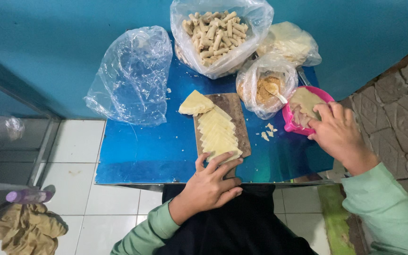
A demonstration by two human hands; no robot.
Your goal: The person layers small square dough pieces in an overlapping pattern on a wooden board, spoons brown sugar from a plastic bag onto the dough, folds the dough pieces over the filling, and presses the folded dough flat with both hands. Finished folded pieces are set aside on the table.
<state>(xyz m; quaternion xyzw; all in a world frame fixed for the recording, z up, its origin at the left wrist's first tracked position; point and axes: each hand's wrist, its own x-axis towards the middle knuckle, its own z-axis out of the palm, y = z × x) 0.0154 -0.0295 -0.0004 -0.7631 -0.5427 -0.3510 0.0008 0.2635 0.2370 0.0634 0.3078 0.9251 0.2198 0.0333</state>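
Note:
A brown wooden board (237, 113) lies on the blue table (142, 151) and carries a row of pale yellow pastry sheets (217, 134), with a small stack (195, 103) at its far end. My left hand (209, 185) rests flat on the near end of the board, fingers spread on the closest sheet. My right hand (337, 134) reaches into a pink bowl (290, 123) of pale paste at the right, fingertips touching the paste. Both arms wear light green sleeves.
A clear bag of rolled pastry sticks (216, 34) stands at the back. Next to it are a bag of brown filling with a spoon (267, 87), a bag of wrappers (291, 43), and an empty crumpled bag (131, 78). A teal wall is behind; white floor tiles and a brown rag (27, 229) lie left.

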